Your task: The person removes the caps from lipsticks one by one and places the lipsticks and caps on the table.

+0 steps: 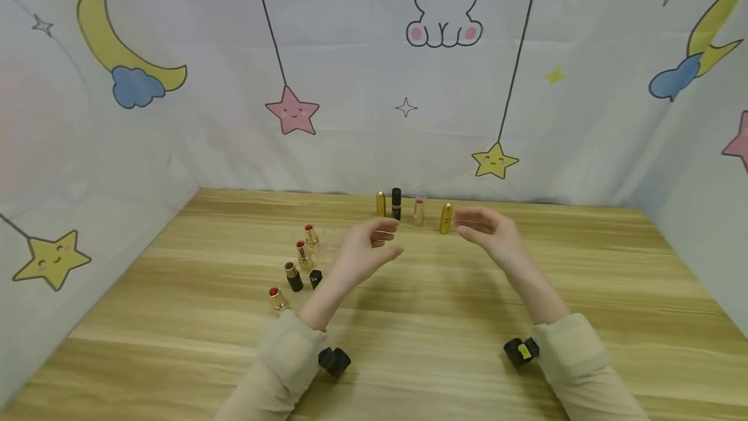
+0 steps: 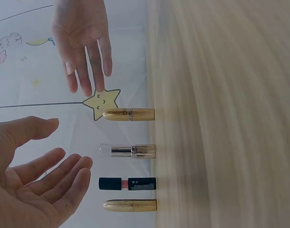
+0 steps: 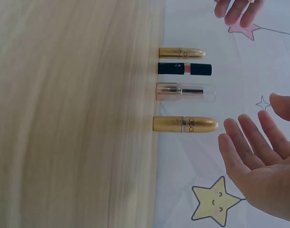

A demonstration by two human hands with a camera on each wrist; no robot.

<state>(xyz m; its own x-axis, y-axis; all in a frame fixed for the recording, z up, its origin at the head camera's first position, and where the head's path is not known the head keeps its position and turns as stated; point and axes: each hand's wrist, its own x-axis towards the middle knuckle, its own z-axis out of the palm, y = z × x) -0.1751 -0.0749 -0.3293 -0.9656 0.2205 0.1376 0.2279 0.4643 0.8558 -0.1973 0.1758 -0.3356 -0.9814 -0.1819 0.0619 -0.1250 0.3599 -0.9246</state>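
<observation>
Toward the back of the table, lipsticks stand upright in a row: a gold one [image 1: 381,204], a black one [image 1: 397,205], one with a clear cap [image 1: 419,213] and another gold lipstick [image 1: 447,218] at the right end. My right hand [image 1: 495,234] hovers just right of that last gold lipstick, fingers loosely bent and holding nothing. In the right wrist view its fingertips [image 3: 226,124] lie near the lipstick's rounded top. My left hand [image 1: 365,251] is raised in front of the row's left end, palm facing inward, thumb apart from the fingers, nothing in it.
Left of my left forearm, several uncapped lipsticks [image 1: 303,257] stand in a slanting line, with a black cap [image 1: 316,278] beside them. A printed white curtain [image 1: 362,161] backs the wooden table [image 1: 432,343] and hangs along both sides.
</observation>
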